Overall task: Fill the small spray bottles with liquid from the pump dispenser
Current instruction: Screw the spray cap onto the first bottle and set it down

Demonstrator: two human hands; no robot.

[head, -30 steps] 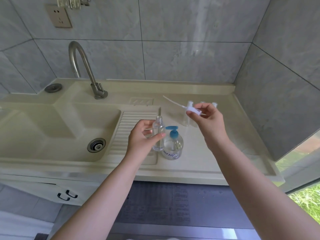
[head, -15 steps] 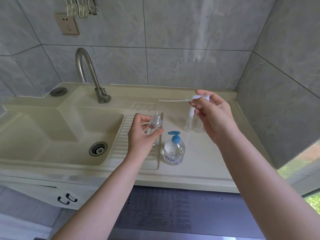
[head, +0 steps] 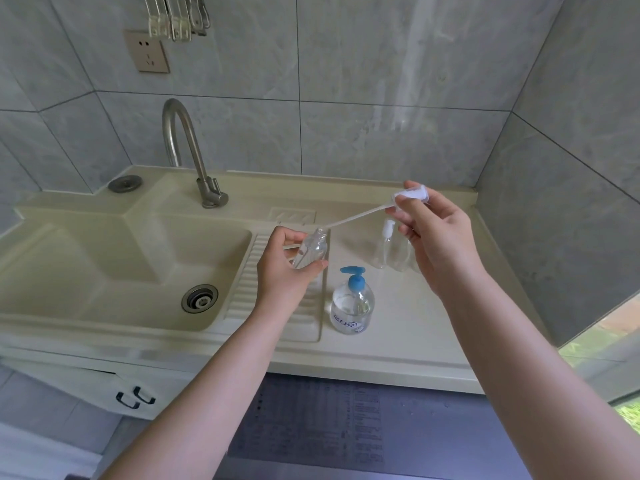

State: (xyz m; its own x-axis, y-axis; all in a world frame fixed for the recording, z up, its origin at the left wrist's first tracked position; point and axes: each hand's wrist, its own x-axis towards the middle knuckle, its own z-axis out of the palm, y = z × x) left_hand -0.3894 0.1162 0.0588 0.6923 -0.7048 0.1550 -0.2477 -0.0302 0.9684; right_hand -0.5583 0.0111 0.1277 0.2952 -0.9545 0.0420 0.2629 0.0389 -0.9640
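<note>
On the counter point(head: 398, 344), pump dispenser point(head: 352, 303) half-full; held spray bottle point(head: 311, 249) empty

sink point(head: 86, 258): a pale cream bowl set into the counter, on the left.
drain point(head: 200, 298): a round metal hole in the bottom of the sink.
tap point(head: 188, 150): a tall curved metal pipe behind the sink.
plug point(head: 125, 183): a round metal cap on the back ledge, left of the tap.
ridges point(head: 242, 292): a slanted ribbed part just right of the sink.
soap spot point(head: 292, 214): a small ribbed square near the back edge.
counter point(head: 398, 348): cream and flat.
wall point(head: 381, 98): big gray tiles.
socket point(head: 149, 51): on the wall, up on the left.
clips point(head: 178, 15): hanging above the socket.
handles point(head: 135, 398): two dark ones on the white cupboard below.
</note>
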